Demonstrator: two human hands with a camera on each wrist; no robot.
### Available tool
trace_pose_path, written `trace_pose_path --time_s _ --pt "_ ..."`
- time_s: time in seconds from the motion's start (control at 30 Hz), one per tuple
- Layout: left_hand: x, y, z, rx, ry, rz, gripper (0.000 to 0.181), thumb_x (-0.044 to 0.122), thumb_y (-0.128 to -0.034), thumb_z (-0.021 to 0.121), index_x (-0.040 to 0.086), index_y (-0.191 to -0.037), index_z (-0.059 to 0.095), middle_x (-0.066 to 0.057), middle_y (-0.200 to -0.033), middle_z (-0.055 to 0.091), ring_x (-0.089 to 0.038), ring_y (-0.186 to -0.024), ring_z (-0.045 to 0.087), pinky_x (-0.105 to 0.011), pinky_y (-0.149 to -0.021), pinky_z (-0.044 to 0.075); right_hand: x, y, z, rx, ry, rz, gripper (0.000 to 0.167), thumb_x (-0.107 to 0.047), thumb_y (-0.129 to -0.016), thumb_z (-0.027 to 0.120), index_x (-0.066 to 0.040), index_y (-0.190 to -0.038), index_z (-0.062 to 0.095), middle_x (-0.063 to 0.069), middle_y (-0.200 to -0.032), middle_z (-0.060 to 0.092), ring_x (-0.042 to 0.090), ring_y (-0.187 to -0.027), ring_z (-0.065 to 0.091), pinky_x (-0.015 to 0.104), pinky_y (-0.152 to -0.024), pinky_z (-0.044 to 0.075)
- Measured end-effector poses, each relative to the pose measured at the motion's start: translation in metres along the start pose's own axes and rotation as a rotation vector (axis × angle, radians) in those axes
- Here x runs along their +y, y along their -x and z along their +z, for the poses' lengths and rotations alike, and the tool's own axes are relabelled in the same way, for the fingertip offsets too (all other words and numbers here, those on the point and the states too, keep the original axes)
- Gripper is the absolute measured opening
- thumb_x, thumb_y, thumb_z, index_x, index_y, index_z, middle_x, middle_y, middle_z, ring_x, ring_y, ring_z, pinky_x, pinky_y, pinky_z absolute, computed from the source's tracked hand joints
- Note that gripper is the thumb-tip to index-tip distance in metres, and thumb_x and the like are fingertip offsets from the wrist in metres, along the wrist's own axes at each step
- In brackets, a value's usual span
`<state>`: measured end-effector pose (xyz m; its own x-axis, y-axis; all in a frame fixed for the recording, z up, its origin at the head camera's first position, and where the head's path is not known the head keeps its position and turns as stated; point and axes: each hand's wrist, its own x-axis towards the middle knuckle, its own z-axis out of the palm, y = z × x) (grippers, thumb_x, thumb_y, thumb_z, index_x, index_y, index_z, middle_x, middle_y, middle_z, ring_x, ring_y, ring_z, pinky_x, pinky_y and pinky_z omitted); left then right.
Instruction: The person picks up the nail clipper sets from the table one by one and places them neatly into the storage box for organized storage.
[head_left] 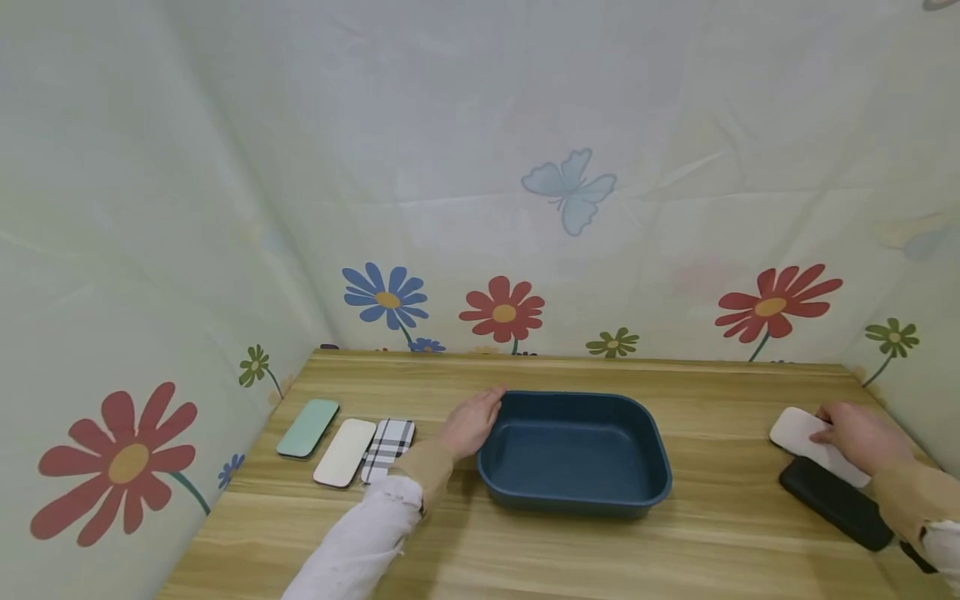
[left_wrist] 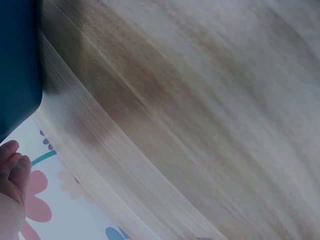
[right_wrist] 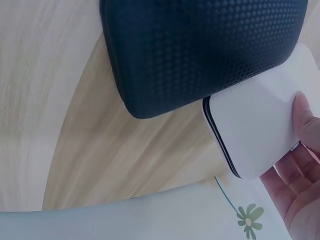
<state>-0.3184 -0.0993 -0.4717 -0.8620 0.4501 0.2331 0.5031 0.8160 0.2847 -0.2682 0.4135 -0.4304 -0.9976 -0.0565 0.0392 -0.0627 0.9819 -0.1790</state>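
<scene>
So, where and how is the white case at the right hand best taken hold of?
Probably by the long edge facing away from the black case, coming from the right, thumb above. The white case is slim, which suits a pinch, and the black case crowds its other long side. The right hand already pinches there.

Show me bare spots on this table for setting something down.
Bare tabletop lies between the blue tray and black case and in front of the tray. The tray's inside is bare. Crowded: right end, where the right hand grips a white case; left, around the cream case and plaid case.
</scene>
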Motion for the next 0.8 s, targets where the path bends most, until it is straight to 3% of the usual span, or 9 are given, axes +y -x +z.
trace_pose_path --time_s 0.23,0.53,0.8 --pt "-0.001 -0.001 0.001 -0.004 -0.003 0.004 0.038 0.02 -0.0958 0.035 0.007 -0.131 0.042 -0.009 -0.13 0.048 -0.021 -0.121 0.045 -0.033 -0.101 0.036 -0.003 0.0 -0.004 -0.002 0.028 0.03 0.019 -0.014 -0.073 0.068 -0.001 -0.073 0.055 0.004 -0.061 0.052 0.016 -0.053 0.042 0.029 -0.046 0.034" --pt "0.002 -0.002 -0.001 -0.009 0.015 -0.011 0.038 0.018 -0.0954 0.036 0.006 -0.131 0.042 -0.01 -0.13 0.048 -0.022 -0.12 0.045 -0.034 -0.101 0.035 -0.003 -0.001 -0.007 0.045 0.029 0.047 0.024 -0.015 -0.07 0.07 0.002 -0.074 0.055 0.006 -0.06 0.05 0.017 -0.053 0.041 0.029 -0.046 0.033" --pt "0.001 0.0 -0.001 -0.008 0.01 -0.005 0.038 0.018 -0.0955 0.036 0.006 -0.13 0.043 -0.01 -0.13 0.049 -0.022 -0.12 0.046 -0.034 -0.1 0.036 -0.001 -0.002 -0.011 0.066 -0.028 0.055 0.029 -0.018 -0.071 0.069 0.006 -0.079 0.057 0.01 -0.064 0.054 0.017 -0.055 0.043 0.026 -0.046 0.033"
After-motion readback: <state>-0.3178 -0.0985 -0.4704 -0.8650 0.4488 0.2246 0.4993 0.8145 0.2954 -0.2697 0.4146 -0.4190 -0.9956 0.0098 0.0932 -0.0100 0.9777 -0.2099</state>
